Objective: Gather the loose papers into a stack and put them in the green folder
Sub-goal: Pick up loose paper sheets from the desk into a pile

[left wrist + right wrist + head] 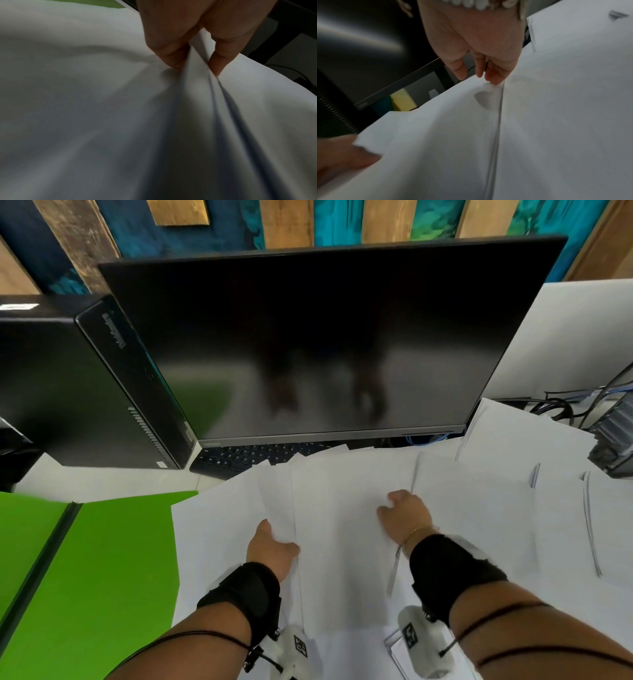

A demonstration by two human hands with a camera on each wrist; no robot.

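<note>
At the left edge of the white desk (102, 479) lies the green folder (102, 559), opened flat, with a black computer tower (85, 392) standing behind it near the back left corner. Just to the right of the folder, the loose white papers (342, 542) are spread in overlapping sheets across the middle of the desk, one corner overlapping the folder's right edge and their far edges covering part of a dark keyboard (246, 457) under the monitor (318, 344). The left hand (272, 546) pinches a raised fold of several sheets; in the left wrist view the fingers (173, 54) and thumb squeeze the bunched paper between them. The right hand (406, 517) rests on top of the sheets, fingers curled downward with the fingertips (494, 78) touching the paper beside an overlapping sheet's edge, holding nothing. More sheets (561, 508) lie fanned toward the right edge of the desk, near a tangle of cables (565, 402) at the back right.
</note>
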